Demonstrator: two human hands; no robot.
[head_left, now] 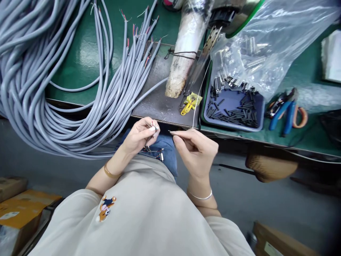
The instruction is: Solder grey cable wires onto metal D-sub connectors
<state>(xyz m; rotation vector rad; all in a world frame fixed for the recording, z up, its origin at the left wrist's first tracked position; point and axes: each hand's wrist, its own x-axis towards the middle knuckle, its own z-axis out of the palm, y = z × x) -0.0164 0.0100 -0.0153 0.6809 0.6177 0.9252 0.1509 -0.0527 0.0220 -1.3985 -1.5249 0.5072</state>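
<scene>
My left hand (145, 133) is closed in a pinch, with thin wire ends (155, 126) showing at its fingertips. A short way to the right, my right hand (197, 151) pinches a small thin dark piece (171, 132) between thumb and forefinger. Its tip points toward my left hand, with a gap between the two. A thin white strand (195, 106) runs down from the bench to behind my right hand; whether I hold it is hidden. Below my hands, small connectors with wires (161, 155) lie on my lap.
Grey cables (53, 71) pile over the bench's left side. A blue tray (231, 106) holds short black tubes, under a plastic bag of metal connectors (253, 60). Blue-handled pliers (283, 112) lie to its right. A yellow tool (189, 106) sits near the white wrapped bundle (182, 60).
</scene>
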